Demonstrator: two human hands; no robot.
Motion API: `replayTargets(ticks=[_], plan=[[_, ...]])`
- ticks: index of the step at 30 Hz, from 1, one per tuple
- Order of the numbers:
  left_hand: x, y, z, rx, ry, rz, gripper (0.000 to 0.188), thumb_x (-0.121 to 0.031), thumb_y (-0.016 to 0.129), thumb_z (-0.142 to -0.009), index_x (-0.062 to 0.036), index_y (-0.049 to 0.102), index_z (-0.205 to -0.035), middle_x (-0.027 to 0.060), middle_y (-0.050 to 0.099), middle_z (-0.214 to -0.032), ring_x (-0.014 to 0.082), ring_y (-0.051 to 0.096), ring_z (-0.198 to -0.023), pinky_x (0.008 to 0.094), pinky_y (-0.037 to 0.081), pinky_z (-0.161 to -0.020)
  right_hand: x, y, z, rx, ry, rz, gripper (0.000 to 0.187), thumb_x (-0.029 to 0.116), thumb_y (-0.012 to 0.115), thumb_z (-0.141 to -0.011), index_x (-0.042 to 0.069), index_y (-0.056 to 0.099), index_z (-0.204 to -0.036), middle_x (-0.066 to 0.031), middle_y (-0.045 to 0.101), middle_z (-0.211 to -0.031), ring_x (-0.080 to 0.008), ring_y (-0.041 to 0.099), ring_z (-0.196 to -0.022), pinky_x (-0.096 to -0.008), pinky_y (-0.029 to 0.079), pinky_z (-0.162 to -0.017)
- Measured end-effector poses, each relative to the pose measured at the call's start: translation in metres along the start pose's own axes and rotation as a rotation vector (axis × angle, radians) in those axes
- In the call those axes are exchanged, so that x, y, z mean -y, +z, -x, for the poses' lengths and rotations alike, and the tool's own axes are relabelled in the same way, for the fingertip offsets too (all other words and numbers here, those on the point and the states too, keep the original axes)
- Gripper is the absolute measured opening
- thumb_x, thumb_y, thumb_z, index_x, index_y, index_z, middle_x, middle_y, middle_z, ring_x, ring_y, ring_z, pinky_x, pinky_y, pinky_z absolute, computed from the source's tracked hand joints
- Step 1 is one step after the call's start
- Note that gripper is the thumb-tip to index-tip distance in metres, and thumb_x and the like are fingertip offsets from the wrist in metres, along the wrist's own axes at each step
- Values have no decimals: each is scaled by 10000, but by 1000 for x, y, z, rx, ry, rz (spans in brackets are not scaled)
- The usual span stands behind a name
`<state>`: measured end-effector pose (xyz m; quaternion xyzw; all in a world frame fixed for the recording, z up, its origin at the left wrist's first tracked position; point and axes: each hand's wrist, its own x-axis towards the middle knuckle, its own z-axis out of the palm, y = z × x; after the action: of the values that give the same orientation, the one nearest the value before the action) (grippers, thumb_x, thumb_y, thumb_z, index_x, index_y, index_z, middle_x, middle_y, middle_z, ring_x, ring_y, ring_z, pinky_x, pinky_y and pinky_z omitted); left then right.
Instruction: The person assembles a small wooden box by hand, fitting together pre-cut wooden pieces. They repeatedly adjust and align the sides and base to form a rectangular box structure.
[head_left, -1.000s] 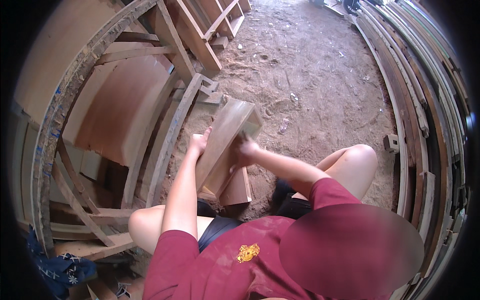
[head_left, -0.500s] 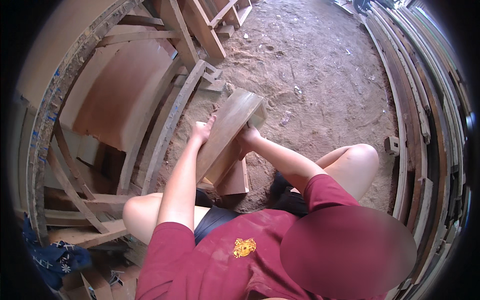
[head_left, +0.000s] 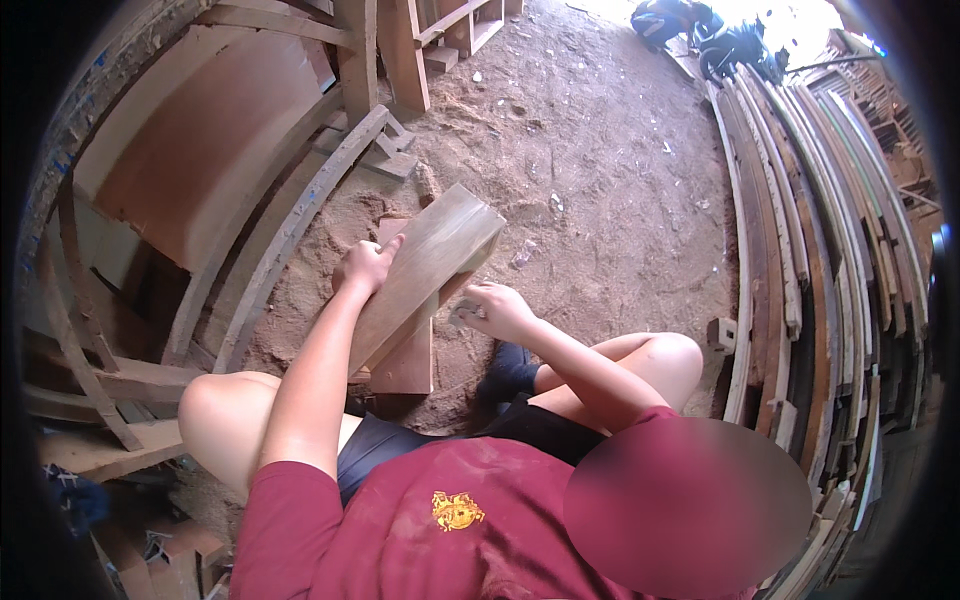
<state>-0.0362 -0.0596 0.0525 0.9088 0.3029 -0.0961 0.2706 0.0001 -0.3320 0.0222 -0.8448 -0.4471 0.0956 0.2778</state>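
Note:
A long wooden box [head_left: 425, 260], drawer-like with a pale smooth side facing up, lies slanted before my crossed legs. Under it a reddish-brown board [head_left: 408, 362] rests on the sandy ground. My left hand [head_left: 366, 266] grips the box's left edge, thumb lying on the upper face. Beyond the box's right side, my right hand [head_left: 500, 312] is raised apart from it, fingers curled. A small greyish piece [head_left: 463, 316] shows at those fingertips; its kind is too small to tell. The inside of the box is mostly hidden.
Wooden frames [head_left: 290, 230] stand close on my left, with a small wood piece [head_left: 392, 160] at one frame's foot. Long planks [head_left: 770, 250] are stacked along the right, a holed block [head_left: 721, 335] beside them. Dark figures [head_left: 735, 45], seemingly people crouching, are at the far right.
My right hand has come out of the box's open side and drawn back toward me. My left hand keeps its hold. The view has shifted, showing more of the far right.

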Motion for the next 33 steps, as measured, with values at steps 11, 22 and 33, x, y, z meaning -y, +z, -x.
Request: replayTargets(ticks=[11,22,33], plan=[[6,3,-9,29,-2,-10,674,-718,446,-844,-101,715,-804,142,709,-950,326,680,-886,435,520,-774,-34,-43,-52,-502,583,-748,174,165,655,-911,17,603,-987,-58,667,-851,-103,614,-747,-254,489,-657],[5,2,-9,-27,52,53,680,-705,485,-834,-69,679,-692,155,697,-814,316,675,-772,426,511,-703,-89,-39,-83,-664,619,-501,301,217,730,-823,-3,591,-973,-121,674,-891,-210,651,-809,-329,505,-721],[31,33,-32,-129,145,201,693,-671,559,-812,-29,609,-557,196,623,-628,338,624,-604,451,479,-648,-49,-38,-86,-643,544,-326,298,246,749,-817,3,584,-868,-93,660,-751,-147,597,-630,-296,465,-580]])
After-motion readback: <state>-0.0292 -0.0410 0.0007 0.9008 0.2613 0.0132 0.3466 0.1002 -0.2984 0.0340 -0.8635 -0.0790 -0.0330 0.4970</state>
